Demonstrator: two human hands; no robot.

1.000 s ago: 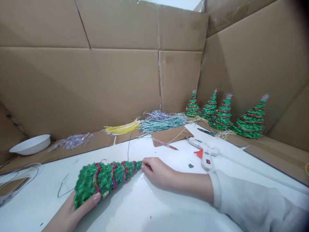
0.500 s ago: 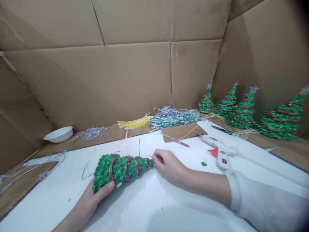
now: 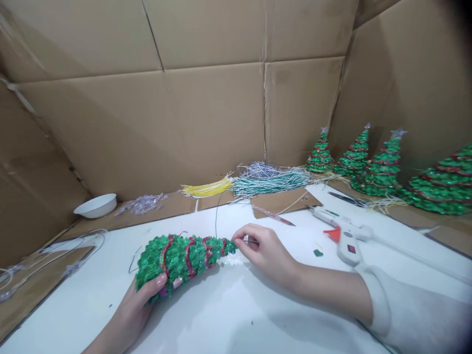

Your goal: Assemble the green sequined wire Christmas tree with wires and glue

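A green glittery miniature Christmas tree (image 3: pixel 180 258) with red garland bands lies on its side above the white table, its tip pointing right. My left hand (image 3: pixel 136 307) is closed around its wide base, thumb on the near side; the other fingers are hidden behind. At the tip, my right hand (image 3: pixel 271 253) pinches with thumb and forefinger, and a short length of thin dark wire (image 3: pixel 252 241) shows between its fingers. A longer thin dark wire (image 3: pixel 216 216) stands up behind the tree.
Yellow wires (image 3: pixel 206 189) and green wires (image 3: pixel 271 185) lie at the back. On the right are a glue gun (image 3: pixel 346 238), a pencil (image 3: pixel 275 215) and several finished trees (image 3: pixel 383 169). A white bowl (image 3: pixel 96 205) sits at left beside clear plastic pieces (image 3: pixel 143 203).
My right hand has opened its grip shape slightly and turned at the tip, showing the wire between its fingers. The tree's base has tilted a little down and left. The view has shifted slightly.
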